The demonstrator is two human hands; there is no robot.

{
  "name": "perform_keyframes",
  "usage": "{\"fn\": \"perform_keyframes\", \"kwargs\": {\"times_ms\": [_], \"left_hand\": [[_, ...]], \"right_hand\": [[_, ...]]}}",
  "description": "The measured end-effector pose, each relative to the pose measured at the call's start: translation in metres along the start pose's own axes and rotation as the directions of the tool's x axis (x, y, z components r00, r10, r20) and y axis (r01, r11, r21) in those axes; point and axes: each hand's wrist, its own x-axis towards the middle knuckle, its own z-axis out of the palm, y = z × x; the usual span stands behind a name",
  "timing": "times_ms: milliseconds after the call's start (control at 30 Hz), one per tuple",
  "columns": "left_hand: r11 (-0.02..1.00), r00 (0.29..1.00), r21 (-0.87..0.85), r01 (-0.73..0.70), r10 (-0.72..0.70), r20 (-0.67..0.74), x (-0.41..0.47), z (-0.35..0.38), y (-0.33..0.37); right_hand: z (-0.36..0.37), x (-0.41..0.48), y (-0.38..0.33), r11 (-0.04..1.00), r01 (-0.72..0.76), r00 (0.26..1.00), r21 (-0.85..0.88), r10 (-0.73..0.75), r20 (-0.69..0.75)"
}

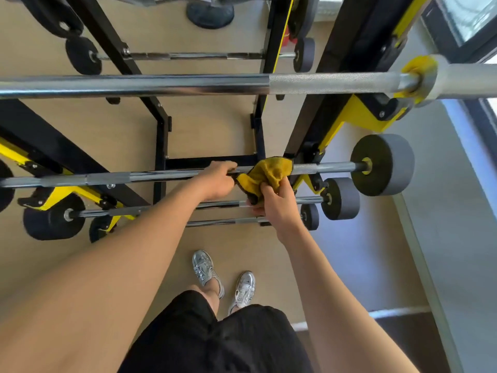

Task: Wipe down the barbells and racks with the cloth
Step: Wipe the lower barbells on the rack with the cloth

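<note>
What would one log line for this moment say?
phase: wiping | left grip: holds barbell | right grip: holds yellow cloth against barbell | barbell: resting on rack

The person wore loose black shorts point(228, 340) of matte fabric. Just beyond the shorts' hem showed a silver-and-white laced left sneaker point(205, 270) and matching right sneaker point(243, 288). The ankles were bare.

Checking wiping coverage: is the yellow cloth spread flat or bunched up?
Bunched up: the yellow cloth is crumpled over the barbell, gripped by the right hand.
</note>
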Motion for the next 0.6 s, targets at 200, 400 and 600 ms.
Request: {"fn": "perform_keyframes", "kwargs": {"times_ms": [200, 400, 600], "left_hand": [[0.900, 0.999, -0.434, -0.047, 0.044, -0.017, -0.068, 0.002, 0.009], [0.937, 0.982, -0.343, -0.070, 0.004, -0.190, -0.105, -0.004, -0.015], [0.885, 0.940, -0.466, 0.009, -0.167, -0.299, -0.125, -0.037, -0.071]], "right_hand": [[-0.008, -0.045, -0.024, 0.987, -0.073, 0.974, 0.143, 0.039, 0.225], [-0.002, -0.074, -0.021, 0.994, -0.105, 0.964, 0.011, 0.099, 0.245], [0.032, -0.098, -0.022, 0.961, 0.200, 0.959, -0.190, -0.153, 0.239]]}}
